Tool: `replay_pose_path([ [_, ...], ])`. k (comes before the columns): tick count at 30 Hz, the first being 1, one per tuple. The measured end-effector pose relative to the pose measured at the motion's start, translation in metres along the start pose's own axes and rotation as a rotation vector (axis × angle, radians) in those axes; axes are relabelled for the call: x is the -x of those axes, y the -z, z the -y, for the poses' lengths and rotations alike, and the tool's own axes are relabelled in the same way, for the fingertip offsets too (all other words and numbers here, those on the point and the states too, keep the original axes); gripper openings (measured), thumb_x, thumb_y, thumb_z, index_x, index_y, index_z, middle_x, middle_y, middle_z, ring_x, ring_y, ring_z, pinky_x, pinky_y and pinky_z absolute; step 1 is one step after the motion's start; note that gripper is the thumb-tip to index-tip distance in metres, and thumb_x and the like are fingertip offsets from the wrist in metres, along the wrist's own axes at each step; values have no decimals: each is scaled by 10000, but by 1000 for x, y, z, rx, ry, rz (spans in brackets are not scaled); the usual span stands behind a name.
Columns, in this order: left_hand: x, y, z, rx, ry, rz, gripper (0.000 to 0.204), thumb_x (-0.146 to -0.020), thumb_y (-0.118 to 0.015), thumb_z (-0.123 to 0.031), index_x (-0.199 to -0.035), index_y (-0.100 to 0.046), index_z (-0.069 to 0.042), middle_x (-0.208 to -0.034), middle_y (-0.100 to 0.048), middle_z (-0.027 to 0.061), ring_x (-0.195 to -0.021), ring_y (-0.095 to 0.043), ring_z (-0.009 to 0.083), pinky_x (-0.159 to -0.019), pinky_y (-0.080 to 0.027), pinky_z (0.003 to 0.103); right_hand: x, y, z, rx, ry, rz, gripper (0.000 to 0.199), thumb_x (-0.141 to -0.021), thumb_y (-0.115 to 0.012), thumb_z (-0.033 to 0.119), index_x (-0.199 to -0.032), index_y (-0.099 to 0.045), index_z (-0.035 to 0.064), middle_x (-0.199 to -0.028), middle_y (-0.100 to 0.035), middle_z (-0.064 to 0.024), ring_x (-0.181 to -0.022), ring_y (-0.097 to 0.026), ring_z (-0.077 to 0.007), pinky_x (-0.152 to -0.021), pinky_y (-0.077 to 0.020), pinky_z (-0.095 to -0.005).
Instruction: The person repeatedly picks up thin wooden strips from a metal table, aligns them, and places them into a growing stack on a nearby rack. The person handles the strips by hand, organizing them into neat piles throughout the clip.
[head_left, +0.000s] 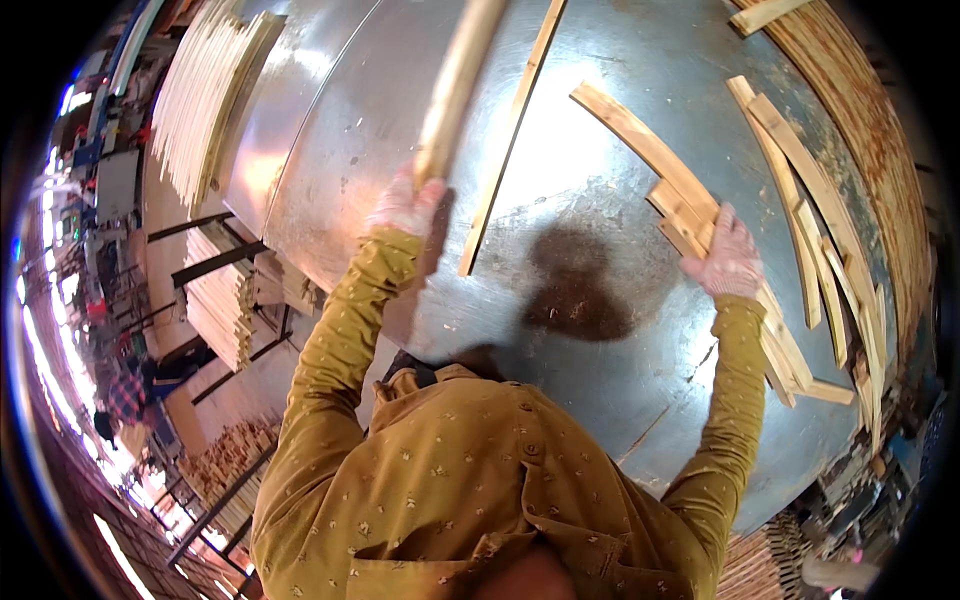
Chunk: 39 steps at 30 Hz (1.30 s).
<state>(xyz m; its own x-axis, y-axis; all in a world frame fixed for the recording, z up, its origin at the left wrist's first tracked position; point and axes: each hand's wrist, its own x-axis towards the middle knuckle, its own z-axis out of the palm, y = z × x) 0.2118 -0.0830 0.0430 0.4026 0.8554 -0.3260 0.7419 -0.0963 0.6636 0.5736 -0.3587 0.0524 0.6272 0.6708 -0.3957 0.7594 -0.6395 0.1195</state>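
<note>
On the shiny metal counter [620, 400], there are no boxes or bins, only loose wood. The left hand [405, 205] is closed around a long, thick wooden piece [458, 85] that goes up and away from the hand to the top edge of the picture. It looks pale and blurry. Just beside that hand, a thin flat wooden strip [510, 135] lies on the counter, long and straight. The right hand [728, 262] lies with its fingers spread flat on a short wooden slat [682, 222], pressing on it rather than gripping it. A longer slat [640, 140] reaches up and to the left from that hand. More slats [815, 230] lie in a loose heap past the right hand, near the counter's right side, some crossing over each other. The wood is light brown, flat and rough. The counter is grey, smooth and scratched, with a dark brown stain [578, 285] between the two hands. Both arms wear mustard yellow sleeves [350, 340] with tiny pale marks. Far to the left, stacks of pale wooden sticks [215, 300] sit on dark racks.
</note>
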Motion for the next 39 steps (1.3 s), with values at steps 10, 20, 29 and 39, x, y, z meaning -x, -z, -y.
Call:
replay_pose_path([
  [10, -56, 84, 114, -767, 12, -338, 515, -896, -628, -345, -1322, -493, -88, -1228, -582, 212, -1040, -618, 413, -880, -512, 507, 68, -26, 74, -95, -84, -306, 1118, -698, -772, 581, -1525, -205, 86, -1469, -371, -213, -1354, -383, -401, -1130, -311, -523],
  [20, -23, 46, 63, -364, -90, -165, 456, -910, -635, -218, -1322, -533, -51, -1233, -583, 193, -1095, -602, 365, -935, -504, 457, 156, -59, 23, -11, -247, 147, 917, -723, -743, 599, -1401, -427, 68, -1157, -619, -183, -1060, -621, -338, -914, -510, -438],
  [29, 1, -30, -77, -652, 9, 293, 804, -881, -694, -323, -1524, -231, -184, -1467, -407, 165, -1306, -473, 362, -1036, -472, 491, 118, -31, 65, -1934, -67, 411, 728, -824, -732, 501, -1296, -568, -28, -1012, -668, -171, -957, -646, -257, -845, -533, -421],
  [39, 11, 75, 92, 1036, 294, 703, 604, -724, -674, -77, -1295, -522, 49, -991, -682, 188, -826, -697, 313, -762, -611, 409, 124, -36, 190, -2733, 35, 343, 636, -818, -722, 331, -1279, -512, -53, -1151, -619, -242, -967, -654, -384, -810, -574, -530],
])
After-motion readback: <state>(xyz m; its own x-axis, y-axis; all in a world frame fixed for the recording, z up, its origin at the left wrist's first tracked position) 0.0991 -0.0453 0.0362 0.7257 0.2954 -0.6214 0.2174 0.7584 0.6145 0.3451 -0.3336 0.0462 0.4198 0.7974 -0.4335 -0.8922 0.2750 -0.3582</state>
